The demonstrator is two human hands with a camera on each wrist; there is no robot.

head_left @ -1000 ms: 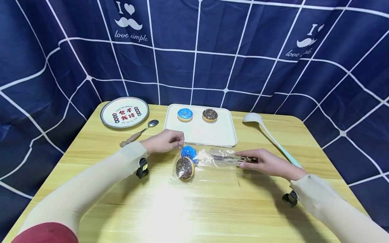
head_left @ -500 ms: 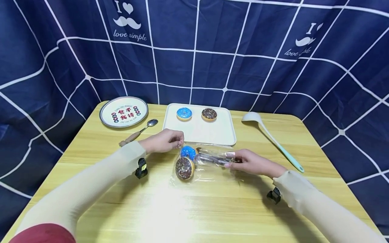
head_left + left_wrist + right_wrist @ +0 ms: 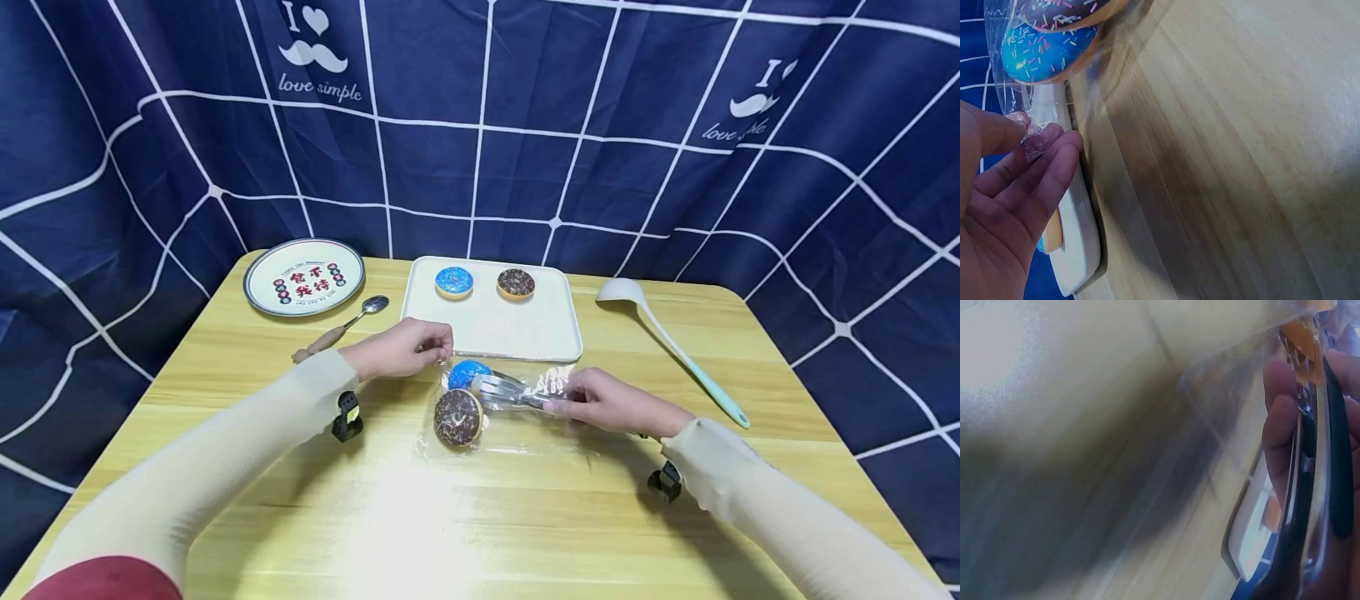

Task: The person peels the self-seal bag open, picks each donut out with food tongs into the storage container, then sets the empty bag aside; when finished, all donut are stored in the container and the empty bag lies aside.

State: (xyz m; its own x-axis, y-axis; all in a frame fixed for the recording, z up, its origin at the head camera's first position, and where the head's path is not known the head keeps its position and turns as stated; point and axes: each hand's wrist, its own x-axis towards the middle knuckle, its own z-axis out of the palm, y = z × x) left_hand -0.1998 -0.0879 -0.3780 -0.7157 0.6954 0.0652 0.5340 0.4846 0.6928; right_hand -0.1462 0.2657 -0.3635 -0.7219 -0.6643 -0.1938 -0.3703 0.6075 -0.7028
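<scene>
My left hand (image 3: 405, 346) pinches a corner of a clear plastic bag (image 3: 517, 437), plainly seen between thumb and fingers in the left wrist view. Inside the bag lie a chocolate doughnut (image 3: 458, 418) with sprinkles and a blue doughnut (image 3: 466, 374) behind it. Metal tongs (image 3: 508, 391) with dark handle grips (image 3: 1337, 456) are held in my right hand (image 3: 618, 402). Their tips reach into the bag beside both doughnuts; whether they clasp the blue one, I cannot tell.
Behind the bag, a white tray (image 3: 510, 329) bears another blue doughnut (image 3: 453, 282) and another chocolate doughnut (image 3: 516, 284). A printed plate (image 3: 277, 275) and a spoon (image 3: 330, 337) lie to the left. On the right is a ladle (image 3: 682, 354). A blue curtain (image 3: 427, 167) surrounds the table.
My right hand has moved left, bringing the tongs deeper into the bag towards the doughnuts. The blue doughnut has shifted slightly. My left hand stays at the bag's corner.
</scene>
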